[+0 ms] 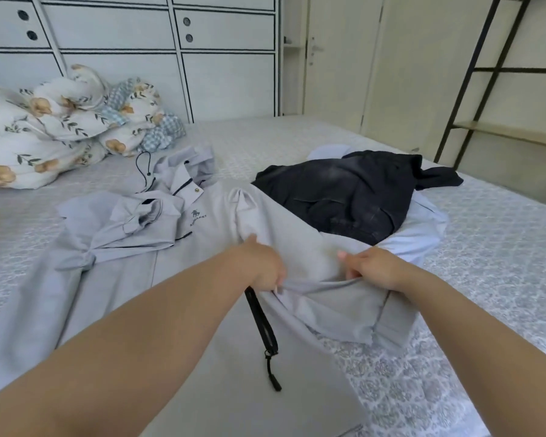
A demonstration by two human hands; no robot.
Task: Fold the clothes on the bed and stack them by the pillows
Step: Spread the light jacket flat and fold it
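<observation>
A bed [486, 234] with a grey patterned cover fills the view; across its near left part lies a light grey jacket [114, 279], spread open with its hood toward the pillows [54, 127], which are heaped at the far left in floral cases; right of the jacket a dark garment [344, 197] lies bunched on top of a pale blue one [423, 238]; a black zipper pull [267, 339] lies on the jacket's front; the left hand [264, 268] and the right hand [372, 268] each pinch a raised fold of the jacket's right side, fingers curled round the fabric.
</observation>
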